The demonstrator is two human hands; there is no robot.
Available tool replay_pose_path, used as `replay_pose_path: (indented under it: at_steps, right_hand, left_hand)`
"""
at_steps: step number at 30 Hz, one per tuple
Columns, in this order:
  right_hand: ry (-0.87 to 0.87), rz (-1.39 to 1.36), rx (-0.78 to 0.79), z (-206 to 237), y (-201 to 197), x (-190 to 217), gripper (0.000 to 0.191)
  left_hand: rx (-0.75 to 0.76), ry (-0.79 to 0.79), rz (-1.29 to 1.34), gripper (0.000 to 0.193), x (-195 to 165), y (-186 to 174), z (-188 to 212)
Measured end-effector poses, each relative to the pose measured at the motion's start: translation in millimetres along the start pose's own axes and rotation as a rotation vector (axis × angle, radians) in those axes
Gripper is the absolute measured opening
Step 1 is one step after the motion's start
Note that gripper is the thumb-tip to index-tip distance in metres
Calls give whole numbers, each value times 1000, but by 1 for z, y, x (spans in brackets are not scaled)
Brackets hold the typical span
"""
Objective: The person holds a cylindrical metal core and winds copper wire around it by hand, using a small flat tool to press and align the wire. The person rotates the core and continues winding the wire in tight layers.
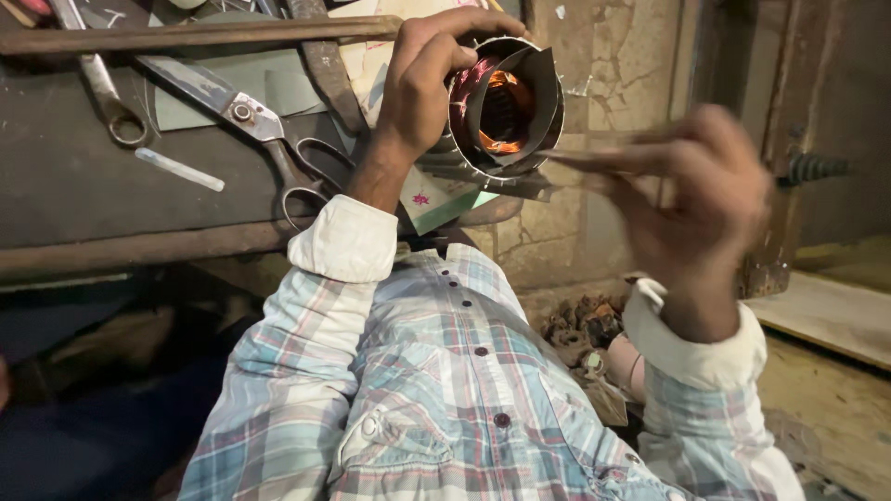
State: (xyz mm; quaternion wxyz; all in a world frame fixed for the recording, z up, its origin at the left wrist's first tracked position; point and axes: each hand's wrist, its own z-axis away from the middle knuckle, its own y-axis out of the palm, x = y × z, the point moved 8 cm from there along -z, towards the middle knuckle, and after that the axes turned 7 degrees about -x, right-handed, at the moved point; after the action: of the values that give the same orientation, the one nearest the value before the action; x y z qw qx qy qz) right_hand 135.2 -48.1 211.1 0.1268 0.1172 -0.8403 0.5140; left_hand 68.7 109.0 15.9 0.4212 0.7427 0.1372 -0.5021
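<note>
My left hand (422,79) grips a round metal motor stator (506,107) by its rim, holding it up in front of me. Copper and pink windings show inside the ring, with grey sheet strips curled into its bore. My right hand (696,199), blurred by motion, pinches a thin flat strip or stick (580,160) whose tip reaches the stator's lower right edge. Both sleeves are plaid with rolled white cuffs.
A dark workbench (83,186) at the left carries large scissors (260,125), another pair of shears (102,88), a long metal bar (186,35), a small white stick (179,170) and paper sheets. Rusty metal parts (580,325) lie on the floor below. A cracked wall stands behind.
</note>
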Motion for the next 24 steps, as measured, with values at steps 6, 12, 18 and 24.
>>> replay_pose_path:
  at_steps: [6,12,18,24]
  right_hand:
    - [262,-138,-222,52,-36,-68,26]
    - [309,-387,-189,60,-16,-148,28]
    - [132,-455,-93,33,-9,-196,27]
    - [43,-655,-16,7,1,-214,26]
  left_hand:
    - [64,158,-99,45,-43,7,-1]
    - [82,-20,-1273,49,-73,58,-1]
    - [-56,351,-1787,70,-59,117,-14]
    - [-178,398,-1719,48,-85,85,19]
